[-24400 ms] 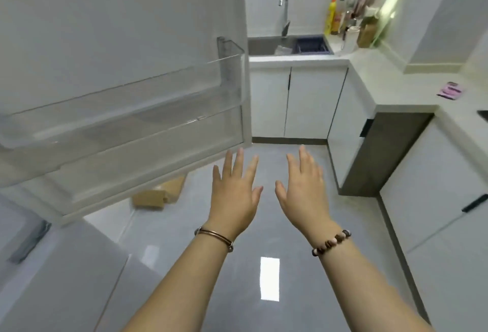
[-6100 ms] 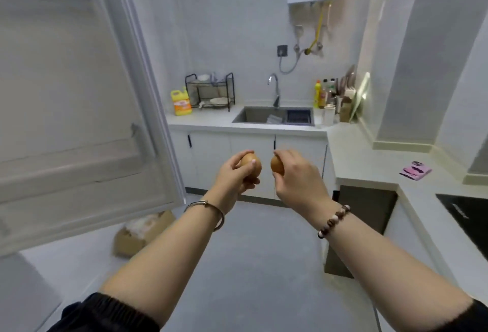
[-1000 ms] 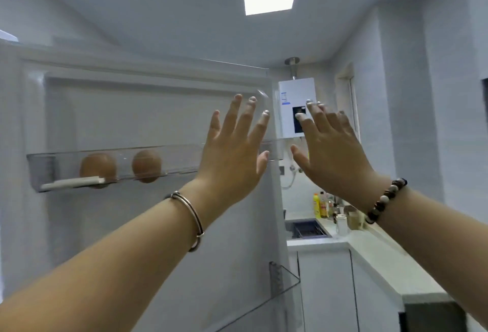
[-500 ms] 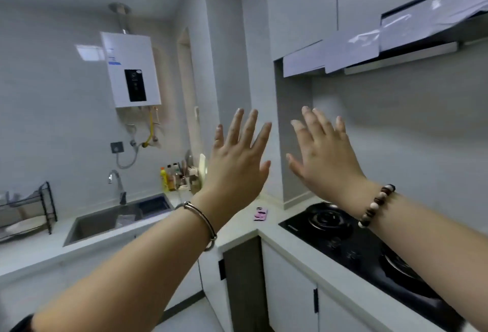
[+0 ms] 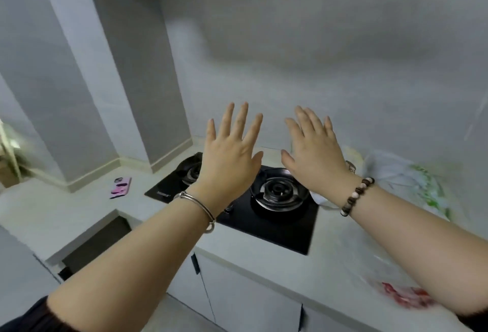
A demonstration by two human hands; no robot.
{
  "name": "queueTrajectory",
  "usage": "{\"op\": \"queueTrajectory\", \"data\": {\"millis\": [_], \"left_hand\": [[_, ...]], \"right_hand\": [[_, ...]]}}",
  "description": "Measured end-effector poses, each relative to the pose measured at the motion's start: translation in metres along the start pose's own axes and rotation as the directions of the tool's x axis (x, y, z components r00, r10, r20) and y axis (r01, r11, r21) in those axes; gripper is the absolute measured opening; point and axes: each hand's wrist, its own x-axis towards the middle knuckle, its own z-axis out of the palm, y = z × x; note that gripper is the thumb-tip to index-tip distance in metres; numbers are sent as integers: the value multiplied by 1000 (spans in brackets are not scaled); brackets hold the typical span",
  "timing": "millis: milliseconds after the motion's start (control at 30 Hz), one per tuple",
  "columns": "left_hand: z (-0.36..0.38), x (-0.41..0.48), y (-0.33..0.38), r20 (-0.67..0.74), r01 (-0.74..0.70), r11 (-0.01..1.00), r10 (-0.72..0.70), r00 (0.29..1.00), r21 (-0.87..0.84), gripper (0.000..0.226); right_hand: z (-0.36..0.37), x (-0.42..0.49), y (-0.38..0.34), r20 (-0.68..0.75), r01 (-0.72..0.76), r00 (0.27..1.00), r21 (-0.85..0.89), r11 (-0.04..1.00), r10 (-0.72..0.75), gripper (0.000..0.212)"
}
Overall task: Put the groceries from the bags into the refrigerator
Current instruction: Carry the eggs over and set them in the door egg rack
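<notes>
Hovering above stove (image 5: 277,191): left hand (image 5: 229,157), right hand (image 5: 314,157) empty, fingers (image 5: 241,120) spread, likely free to grab bags (image 5: 412,181) at 3 o'clock on table (image 5: 264,260).

Both my hands are up over the gas hob (image 5: 277,223): left hand (image 5: 227,162) and right hand (image 5: 314,157), fingers spread, holding nothing. There's a blurry plastic bag (image 5: 412,181) with something green on the counter (image 5: 79,207), right of the hob. A pink phone (image 5: 121,187) lies off left.
</notes>
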Motion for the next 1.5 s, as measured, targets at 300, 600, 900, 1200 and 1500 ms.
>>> {"op": "queueTrajectory", "data": {"millis": [300, 600, 900, 1200, 1500], "left_hand": [[144, 101, -7, 98, -149, 976, 166, 981, -161, 70], [265, 170, 35, 230, -217, 911, 308, 923, -350, 67], [370, 182, 93, 456, -90, 904, 294, 840, -417, 66], [442, 196, 128, 555, -96, 909, 329, 764, -406, 66], [475, 224, 154, 90, -349, 777, 458, 884, -524, 36]], "right_hand": [[91, 55, 86, 99, -238, 963, -122, 964, 250, 62], [168, 68, 166, 181, -392, 883, -219, 893, 432, 55], [271, 63, 236, 456, -366, 811, -92, 926, 366, 55], [382, 75, 268, 691, -300, 652, -141, 944, 311, 46], [385, 84, 290, 593, -300, 754, -70, 951, 282, 18]]}}
